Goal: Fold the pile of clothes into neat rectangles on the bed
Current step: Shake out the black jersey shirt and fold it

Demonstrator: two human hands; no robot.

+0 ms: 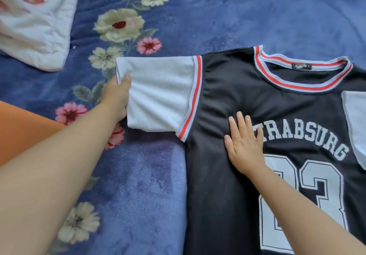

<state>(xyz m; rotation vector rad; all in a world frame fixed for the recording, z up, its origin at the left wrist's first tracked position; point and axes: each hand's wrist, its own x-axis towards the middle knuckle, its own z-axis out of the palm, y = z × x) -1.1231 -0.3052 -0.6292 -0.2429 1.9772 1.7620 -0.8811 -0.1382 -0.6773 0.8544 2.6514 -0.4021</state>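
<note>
A black jersey (227,175) with white lettering, a large white number and a red-and-white striped collar lies face up on the bed, spread flat. Its white mesh sleeve (158,94) stretches out to the left. My left hand (116,96) grips the cuff end of that sleeve, thumb on top and fingers underneath. My right hand (244,145) lies flat with straight fingers on the jersey's chest, covering the first letters of the print. The other white sleeve (355,124) is folded in over the jersey's right side at the frame edge.
The bed is covered by a blue blanket (148,185) with a strip of cream and pink flowers along the left. A white quilt with pink leaf print (33,23) lies bunched at the top left. An orange cloth (17,128) shows at the left edge.
</note>
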